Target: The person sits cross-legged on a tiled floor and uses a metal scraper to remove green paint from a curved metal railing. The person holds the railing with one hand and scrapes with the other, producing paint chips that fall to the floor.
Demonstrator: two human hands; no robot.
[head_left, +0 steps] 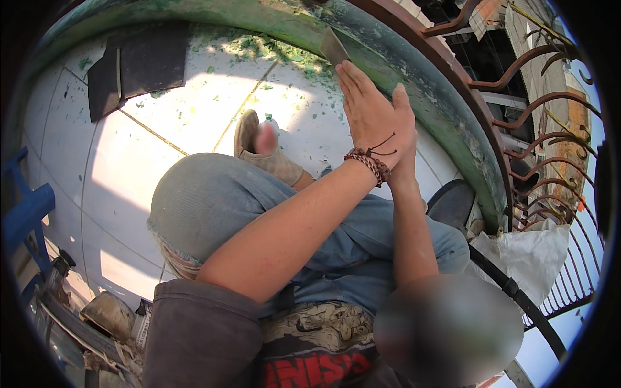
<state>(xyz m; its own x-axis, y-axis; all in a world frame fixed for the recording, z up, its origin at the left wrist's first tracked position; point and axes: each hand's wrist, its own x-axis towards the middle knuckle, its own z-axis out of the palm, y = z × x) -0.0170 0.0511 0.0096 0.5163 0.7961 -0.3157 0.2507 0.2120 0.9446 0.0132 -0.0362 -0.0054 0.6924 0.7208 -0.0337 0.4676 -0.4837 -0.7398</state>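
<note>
The flat metal blade of a scraper [333,46] sticks out past my fingertips, against the low curved wall [278,35] with its flaking green paint. My left hand [377,119], with a braided bracelet [369,165] at its wrist, presses on the scraper with fingers close together and thumb raised. Under it is my right hand [405,167], of which only the wrist side shows; its fingers and the scraper's handle are hidden. Green paint flakes [284,52] lie scattered on the white tiled floor [187,84] along the wall's foot.
A black folded sheet [145,64] lies at the far left. Blue furniture legs [29,207] and assorted clutter [107,317] stand at the left edge. Brown curved railings [498,123] rise above the wall, and a white sack [527,258] sits at right. A beige shoe [272,155] is ahead of my knees.
</note>
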